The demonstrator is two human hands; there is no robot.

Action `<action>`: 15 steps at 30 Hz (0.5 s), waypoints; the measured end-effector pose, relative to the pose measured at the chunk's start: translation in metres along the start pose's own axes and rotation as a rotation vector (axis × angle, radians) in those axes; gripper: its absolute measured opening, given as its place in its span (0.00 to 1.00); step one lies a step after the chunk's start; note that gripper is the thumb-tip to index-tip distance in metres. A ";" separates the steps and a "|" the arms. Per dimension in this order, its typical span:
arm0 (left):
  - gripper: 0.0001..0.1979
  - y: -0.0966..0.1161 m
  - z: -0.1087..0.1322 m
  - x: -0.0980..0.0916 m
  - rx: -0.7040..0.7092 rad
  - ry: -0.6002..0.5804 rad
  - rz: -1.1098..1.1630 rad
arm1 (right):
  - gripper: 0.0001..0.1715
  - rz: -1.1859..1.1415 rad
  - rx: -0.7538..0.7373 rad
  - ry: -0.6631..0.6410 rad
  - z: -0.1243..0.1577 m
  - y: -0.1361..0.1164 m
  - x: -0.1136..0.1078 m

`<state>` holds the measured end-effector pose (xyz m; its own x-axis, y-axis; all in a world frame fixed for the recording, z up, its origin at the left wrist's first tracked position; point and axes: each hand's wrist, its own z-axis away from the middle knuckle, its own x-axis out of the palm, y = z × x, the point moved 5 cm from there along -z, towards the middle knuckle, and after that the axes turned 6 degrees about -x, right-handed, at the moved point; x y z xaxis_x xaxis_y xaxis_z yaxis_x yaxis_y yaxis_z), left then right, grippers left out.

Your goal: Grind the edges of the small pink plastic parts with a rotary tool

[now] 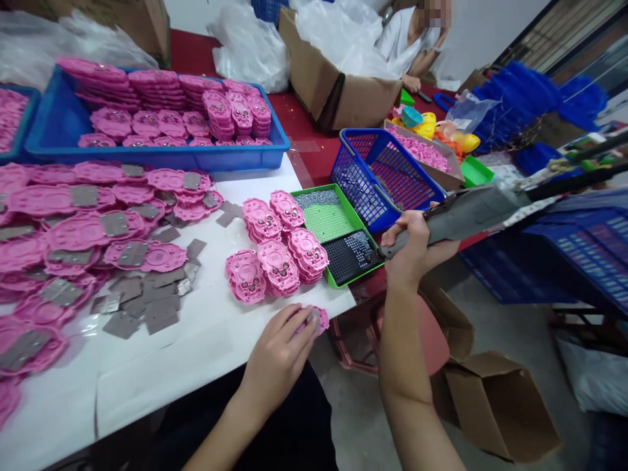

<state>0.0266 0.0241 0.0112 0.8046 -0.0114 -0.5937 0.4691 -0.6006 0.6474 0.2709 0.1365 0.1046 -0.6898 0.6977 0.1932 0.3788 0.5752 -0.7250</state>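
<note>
My left hand (pixel 280 347) is closed over a pink plastic piece (pixel 322 319) at the front edge of the white table; a grey metal plate (pixel 313 316) shows under its fingers. My right hand (pixel 411 247) grips a grey electric screwdriver (pixel 471 212), its tip pointing left at the edge of the green tray (pixel 338 282). In that tray lie many small screws (pixel 321 196) and a black perforated plate (pixel 338 258), partly filled with screws. Just left of the tray stand several stacks of pink pieces (pixel 279 267) with shiny round metal parts.
Pink pieces with metal plates (pixel 73 196) and loose grey plates (pixel 154 297) cover the table's left. Behind stand a blue bin (pixel 171 157) of stacked pieces, a blue basket (pixel 387 176) and a cardboard box (pixel 363 101). Another person (pixel 400 39) sits at the back. Open cartons (pixel 500 405) lie at right.
</note>
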 end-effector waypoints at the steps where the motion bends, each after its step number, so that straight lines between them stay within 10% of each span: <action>1: 0.15 0.000 0.000 0.000 0.001 0.004 0.003 | 0.10 -0.007 0.003 0.003 0.000 0.001 0.000; 15: 0.12 -0.003 0.000 0.002 0.003 0.002 0.020 | 0.14 -0.009 0.014 0.017 0.002 0.001 0.001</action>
<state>0.0272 0.0259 0.0079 0.8145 -0.0218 -0.5798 0.4520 -0.6026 0.6577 0.2693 0.1371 0.1034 -0.6823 0.7001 0.2106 0.3641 0.5752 -0.7325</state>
